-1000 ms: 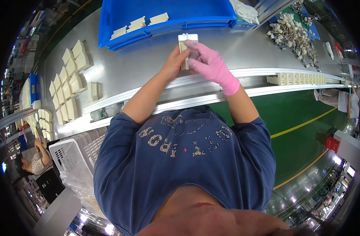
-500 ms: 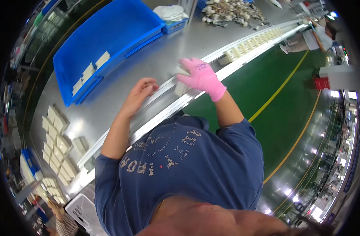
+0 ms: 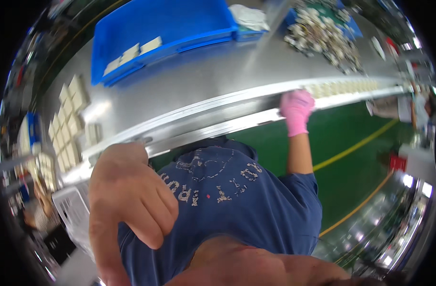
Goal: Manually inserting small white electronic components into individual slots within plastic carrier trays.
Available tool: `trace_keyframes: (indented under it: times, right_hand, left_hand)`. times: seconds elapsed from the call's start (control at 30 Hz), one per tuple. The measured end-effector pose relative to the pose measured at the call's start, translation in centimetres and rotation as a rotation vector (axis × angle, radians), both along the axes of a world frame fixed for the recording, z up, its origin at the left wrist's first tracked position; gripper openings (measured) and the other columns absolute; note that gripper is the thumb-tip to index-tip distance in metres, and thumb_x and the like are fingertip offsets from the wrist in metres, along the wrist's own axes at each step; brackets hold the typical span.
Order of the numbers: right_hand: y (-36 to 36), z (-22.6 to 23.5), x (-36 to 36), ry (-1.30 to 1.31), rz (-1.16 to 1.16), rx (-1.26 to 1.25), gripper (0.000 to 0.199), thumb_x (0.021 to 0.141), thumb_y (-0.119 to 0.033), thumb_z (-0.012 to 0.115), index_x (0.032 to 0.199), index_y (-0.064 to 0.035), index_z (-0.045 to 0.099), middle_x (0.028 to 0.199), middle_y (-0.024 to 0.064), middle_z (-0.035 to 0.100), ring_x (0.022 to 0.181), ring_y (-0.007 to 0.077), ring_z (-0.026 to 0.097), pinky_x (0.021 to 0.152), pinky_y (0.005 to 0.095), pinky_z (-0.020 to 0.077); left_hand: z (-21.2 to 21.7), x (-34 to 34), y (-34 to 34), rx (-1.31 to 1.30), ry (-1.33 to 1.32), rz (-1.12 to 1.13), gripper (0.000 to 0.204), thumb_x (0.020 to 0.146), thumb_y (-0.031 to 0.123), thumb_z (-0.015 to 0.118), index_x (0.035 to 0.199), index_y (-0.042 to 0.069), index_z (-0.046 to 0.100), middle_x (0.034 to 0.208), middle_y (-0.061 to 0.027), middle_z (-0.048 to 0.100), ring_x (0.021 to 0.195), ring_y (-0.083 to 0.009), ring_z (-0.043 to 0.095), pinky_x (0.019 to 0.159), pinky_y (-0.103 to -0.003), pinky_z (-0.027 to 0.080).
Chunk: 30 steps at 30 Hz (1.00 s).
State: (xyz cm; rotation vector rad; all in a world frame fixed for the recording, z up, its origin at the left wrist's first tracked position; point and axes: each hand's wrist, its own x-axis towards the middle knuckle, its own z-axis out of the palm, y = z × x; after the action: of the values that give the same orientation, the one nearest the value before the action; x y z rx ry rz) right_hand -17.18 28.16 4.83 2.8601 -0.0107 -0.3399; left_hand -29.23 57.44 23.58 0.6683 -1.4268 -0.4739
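Observation:
Bare and large in the picture, my left hand (image 3: 132,190) is raised close to the camera at lower left. One finger stretches down apart from the others, which are loosely bent; nothing shows in them. My right hand (image 3: 296,105), in a pink glove, is at the metal channel (image 3: 203,119), touching the near end of a row of cream-white blocks (image 3: 344,88). Its fingers look closed and are blurred, and what lies under them is hidden.
A blue tray (image 3: 170,28) with several white pieces stands on the steel table (image 3: 189,71). White blocks (image 3: 68,119) stand in rows at left. Small wired parts (image 3: 318,38) are heaped at the back right. A co-worker (image 3: 420,107) is at the far right.
My right hand has moved right along the channel to the row of blocks. The white block under it before no longer shows there. My left hand has come up from the channel toward the camera.

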Motion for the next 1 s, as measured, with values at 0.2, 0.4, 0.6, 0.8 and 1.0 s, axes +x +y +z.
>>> trace_keyframes:
  times: [0.2,0.4,0.6,0.8,1.0]
  right_hand:
    - [-3.4,0.3,3.5,-0.555,-0.048,-0.050,0.038,0.070,-0.034,0.056,0.099,-0.0099,0.059,0.111,0.0156,0.050,0.101,0.0302,0.046,0.091,0.0469,0.0275]
    - [10.2,1.1,4.5,-0.626,0.796,0.431,0.036,0.073,-0.031,0.058,0.101,-0.0087,0.056,0.107,0.0127,0.053,0.097,0.0302,0.049,0.087,0.0404,0.0333]
    - [26.1,1.4,-1.5,-0.354,1.327,0.704,0.032,0.074,-0.024,0.058,0.102,-0.0078,0.055,0.106,0.0123,0.054,0.099,0.0298,0.049,0.085,0.0398,0.0356]
    - [41.5,2.1,-14.5,-0.030,1.778,0.872,0.034,0.074,-0.022,0.057,0.104,-0.0056,0.052,0.106,0.0142,0.053,0.098,0.0315,0.049,0.084,0.0397,0.0369]
    - [50.8,2.1,-27.4,0.285,2.040,0.862,0.035,0.074,-0.024,0.057,0.104,-0.0053,0.052,0.106,0.0160,0.052,0.099,0.0317,0.048,0.086,0.0394,0.0360]
  left_hand:
    - [0.0,-4.3,0.4,0.004,-0.026,0.410,0.035,0.088,0.019,0.047,0.121,0.031,0.047,0.074,-0.0158,0.055,0.061,-0.0203,0.054,0.058,-0.029,0.044]
    - [1.5,-13.0,1.8,-0.014,-0.186,0.687,0.037,0.091,0.013,0.039,0.124,0.029,0.042,0.081,-0.0173,0.053,0.063,-0.0215,0.052,0.059,-0.029,0.044]
    - [-0.1,-21.0,5.4,0.000,-0.316,0.966,0.038,0.091,0.012,0.036,0.126,0.027,0.036,0.083,-0.0173,0.054,0.064,-0.0210,0.052,0.060,-0.029,0.044]
    - [0.2,-32.6,8.6,-0.042,-0.336,1.386,0.033,0.091,0.011,0.036,0.121,0.024,0.041,0.079,-0.0151,0.055,0.062,-0.0198,0.052,0.060,-0.029,0.044]
    - [0.6,-41.0,12.4,0.016,-0.245,1.502,0.022,0.089,0.014,0.043,0.109,0.018,0.052,0.078,-0.0152,0.055,0.061,-0.0205,0.053,0.057,-0.028,0.044]
